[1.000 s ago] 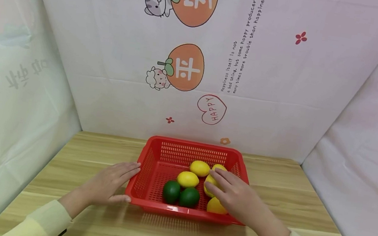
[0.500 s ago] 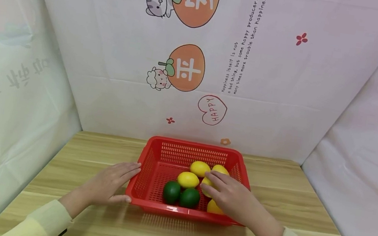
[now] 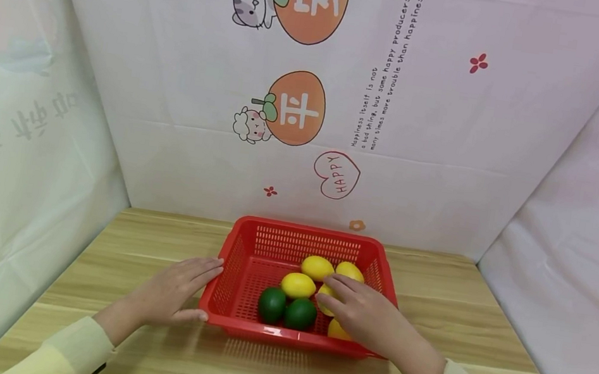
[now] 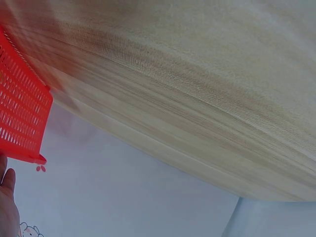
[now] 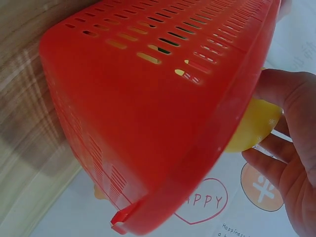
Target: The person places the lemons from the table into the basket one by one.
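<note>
In the head view, a red plastic basket [image 3: 279, 332] stands on the table with fruit inside. My left hand [image 3: 167, 290] rests its straight fingertips and thumb against the basket's left rim. Over the basket's right side, my right hand [image 3: 370, 318] grips a yellow lemon [image 3: 326, 301], mostly covered by the fingers. The right wrist view has thumb and fingers curled round this lemon [image 5: 254, 126] at the rim. Two more lemons [image 3: 317, 268] [image 3: 298, 286] lie to its left, and another lemon [image 3: 349, 271] behind it. Two dark green fruits [image 3: 272, 304] [image 3: 301, 314] sit near the front wall.
An orange-yellow fruit [image 3: 337, 330] lies in the front right of the basket, partly hidden by the right hand. Wood-grain table [image 3: 138, 356] surrounds the basket. A printed white sheet [image 3: 420, 185] hangs close behind, with white sheets on both sides.
My right hand has shifted a little to the left with the lemon, uncovering more of the lemon at the back right. The left hand and the basket have stayed put.
</note>
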A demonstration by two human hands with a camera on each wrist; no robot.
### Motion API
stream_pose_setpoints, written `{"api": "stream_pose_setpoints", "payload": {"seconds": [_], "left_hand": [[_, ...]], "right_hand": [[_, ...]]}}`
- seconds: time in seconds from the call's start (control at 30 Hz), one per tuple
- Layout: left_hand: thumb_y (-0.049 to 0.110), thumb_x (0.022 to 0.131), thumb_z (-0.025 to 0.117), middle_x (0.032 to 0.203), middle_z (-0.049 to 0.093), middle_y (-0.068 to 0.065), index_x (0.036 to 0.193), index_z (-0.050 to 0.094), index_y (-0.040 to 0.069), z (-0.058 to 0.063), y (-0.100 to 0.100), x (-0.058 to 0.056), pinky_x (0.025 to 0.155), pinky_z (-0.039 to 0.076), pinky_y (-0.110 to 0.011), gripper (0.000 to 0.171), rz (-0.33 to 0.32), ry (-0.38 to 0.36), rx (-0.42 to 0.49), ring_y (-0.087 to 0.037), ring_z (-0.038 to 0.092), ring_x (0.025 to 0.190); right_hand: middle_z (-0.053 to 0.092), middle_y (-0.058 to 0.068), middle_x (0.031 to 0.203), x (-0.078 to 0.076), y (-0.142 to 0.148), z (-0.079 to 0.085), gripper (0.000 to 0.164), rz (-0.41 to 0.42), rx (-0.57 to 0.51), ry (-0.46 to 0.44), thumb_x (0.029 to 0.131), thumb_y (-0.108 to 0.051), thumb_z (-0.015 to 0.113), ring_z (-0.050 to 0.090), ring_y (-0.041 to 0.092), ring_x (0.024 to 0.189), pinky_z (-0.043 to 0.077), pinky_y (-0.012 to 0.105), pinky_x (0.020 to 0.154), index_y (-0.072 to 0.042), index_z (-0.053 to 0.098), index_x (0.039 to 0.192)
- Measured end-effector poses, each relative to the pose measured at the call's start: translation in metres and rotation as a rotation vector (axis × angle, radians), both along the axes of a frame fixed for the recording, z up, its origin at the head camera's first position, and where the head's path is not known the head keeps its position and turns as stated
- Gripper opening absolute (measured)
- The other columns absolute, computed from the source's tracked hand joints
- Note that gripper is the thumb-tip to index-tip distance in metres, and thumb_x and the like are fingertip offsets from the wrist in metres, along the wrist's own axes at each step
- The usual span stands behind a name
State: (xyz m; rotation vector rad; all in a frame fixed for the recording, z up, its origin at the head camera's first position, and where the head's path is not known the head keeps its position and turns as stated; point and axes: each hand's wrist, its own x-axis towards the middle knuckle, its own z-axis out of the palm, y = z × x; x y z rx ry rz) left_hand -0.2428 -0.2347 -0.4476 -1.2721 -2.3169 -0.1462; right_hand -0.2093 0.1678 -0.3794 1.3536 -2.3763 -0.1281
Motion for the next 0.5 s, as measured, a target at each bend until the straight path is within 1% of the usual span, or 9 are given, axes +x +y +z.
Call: {"api": "stream_pose_setpoints", "payload": {"seconds": [0.23, 0.4, 0.5], "left_hand": [[0.065, 0.094, 0.041, 0.142, 0.048, -0.018, 0.137, 0.050, -0.004, -0.0008, -0.0004, -0.0005, 0.099, 0.045, -0.049, 0.081, 0.004, -0.005, -0.004, -0.033, 0.048, 0.128], [0.065, 0.094, 0.041, 0.143, 0.047, -0.017, 0.137, 0.050, -0.003, -0.0009, -0.0003, -0.0008, 0.100, 0.045, -0.049, 0.082, 0.005, -0.011, -0.004, -0.033, 0.047, 0.129], [0.065, 0.094, 0.040, 0.143, 0.047, -0.017, 0.138, 0.050, -0.003, -0.0003, -0.0001, -0.0007, 0.100, 0.045, -0.049, 0.082, 0.004, -0.016, -0.002, -0.033, 0.047, 0.129]], "right_hand": [[0.064, 0.011, 0.122, -0.0003, -0.0002, -0.0006, 0.051, -0.006, -0.004, -0.025, 0.071, -0.016, 0.088, 0.061, 0.025, 0.112, 0.054, 0.036, 0.086, -0.015, 0.065, 0.116], [0.063, 0.011, 0.122, 0.0003, 0.0004, -0.0002, 0.054, -0.029, 0.027, -0.065, 0.070, -0.021, 0.089, 0.061, 0.025, 0.111, 0.055, 0.035, 0.085, -0.014, 0.063, 0.117], [0.065, 0.011, 0.120, 0.0004, 0.0009, -0.0003, 0.052, -0.045, 0.040, -0.091, 0.072, -0.020, 0.087, 0.063, 0.025, 0.108, 0.056, 0.036, 0.084, -0.013, 0.064, 0.117]]}}
